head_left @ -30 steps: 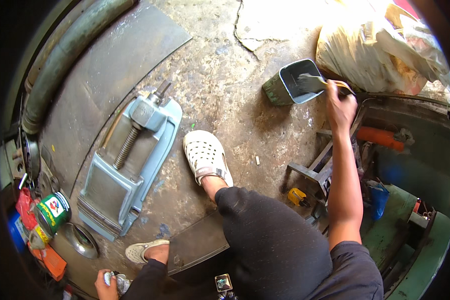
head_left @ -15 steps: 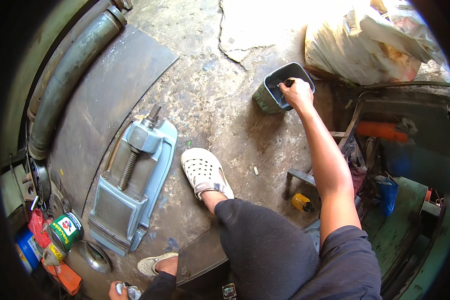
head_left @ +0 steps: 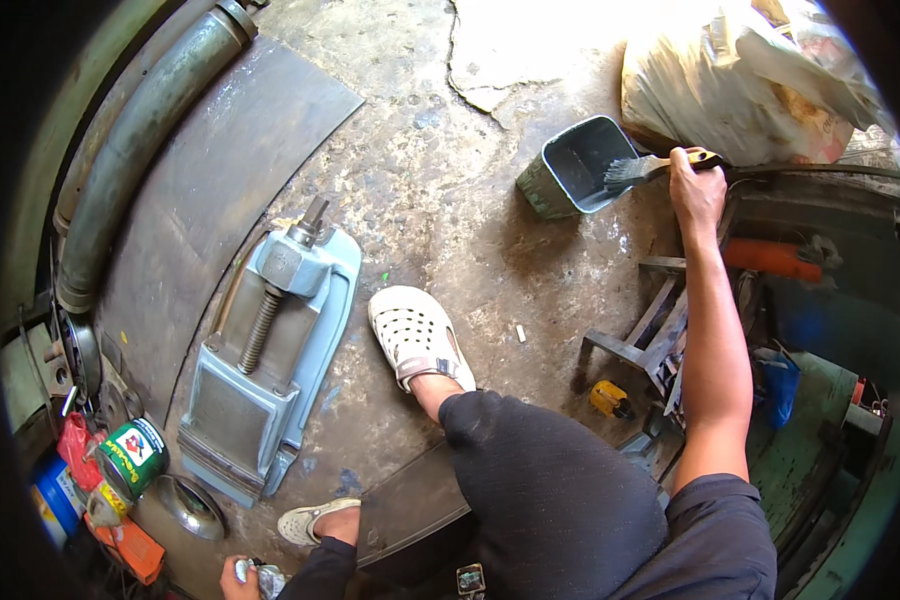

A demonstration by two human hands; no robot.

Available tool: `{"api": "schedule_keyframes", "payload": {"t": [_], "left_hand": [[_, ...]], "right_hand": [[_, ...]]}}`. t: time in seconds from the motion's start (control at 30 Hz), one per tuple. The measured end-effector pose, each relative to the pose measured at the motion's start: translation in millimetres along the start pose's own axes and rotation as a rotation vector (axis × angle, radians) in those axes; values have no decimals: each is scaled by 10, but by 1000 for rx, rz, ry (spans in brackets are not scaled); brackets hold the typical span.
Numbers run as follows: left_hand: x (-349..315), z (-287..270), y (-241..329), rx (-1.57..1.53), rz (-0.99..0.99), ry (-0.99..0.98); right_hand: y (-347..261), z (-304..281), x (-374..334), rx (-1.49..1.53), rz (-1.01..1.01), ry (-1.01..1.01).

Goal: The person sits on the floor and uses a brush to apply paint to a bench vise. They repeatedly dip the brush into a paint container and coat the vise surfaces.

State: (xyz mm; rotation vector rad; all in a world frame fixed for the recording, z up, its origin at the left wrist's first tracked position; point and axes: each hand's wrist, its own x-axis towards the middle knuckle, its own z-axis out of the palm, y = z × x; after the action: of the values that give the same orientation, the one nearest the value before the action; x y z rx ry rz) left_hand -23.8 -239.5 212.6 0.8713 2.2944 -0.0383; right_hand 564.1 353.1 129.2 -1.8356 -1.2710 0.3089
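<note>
My right hand (head_left: 699,200) grips a paintbrush (head_left: 652,168) by its handle, which is yellow and black at the end. The grey bristles lie over the right rim of a square, dark green plastic bucket (head_left: 542,190) on the floor. At the lower edge, my left hand (head_left: 236,580) is closed round a crumpled whitish rag (head_left: 266,580); part of the hand is cut off by the frame. A light-blue machine vise (head_left: 300,345) with a steel screw lies on the floor, left of my white clog (head_left: 410,325).
A dark metal sheet (head_left: 225,140) and a thick pipe (head_left: 135,150) lie at the left. Below them stand a green paint can (head_left: 133,455) and a metal bowl (head_left: 188,507). A large sack (head_left: 725,95) is at the far right. Near my right arm are a metal frame (head_left: 620,350) and a yellow-black object (head_left: 610,399).
My right hand has come out of the bucket and moved right, bringing the brush into sight at the rim. The bucket now sits tilted or turned slightly differently. My left hand has hardly moved.
</note>
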Motion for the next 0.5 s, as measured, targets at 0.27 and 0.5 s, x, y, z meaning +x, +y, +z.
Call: {"api": "schedule_keyframes", "payload": {"t": [0.27, 0.5], "left_hand": [[93, -55, 115, -34, -5, -21], [151, -72, 107, -66, -33, -32]], "right_hand": [[-224, -122, 14, -241, -41, 26], [-282, -176, 13, -341, -88, -4]]}}
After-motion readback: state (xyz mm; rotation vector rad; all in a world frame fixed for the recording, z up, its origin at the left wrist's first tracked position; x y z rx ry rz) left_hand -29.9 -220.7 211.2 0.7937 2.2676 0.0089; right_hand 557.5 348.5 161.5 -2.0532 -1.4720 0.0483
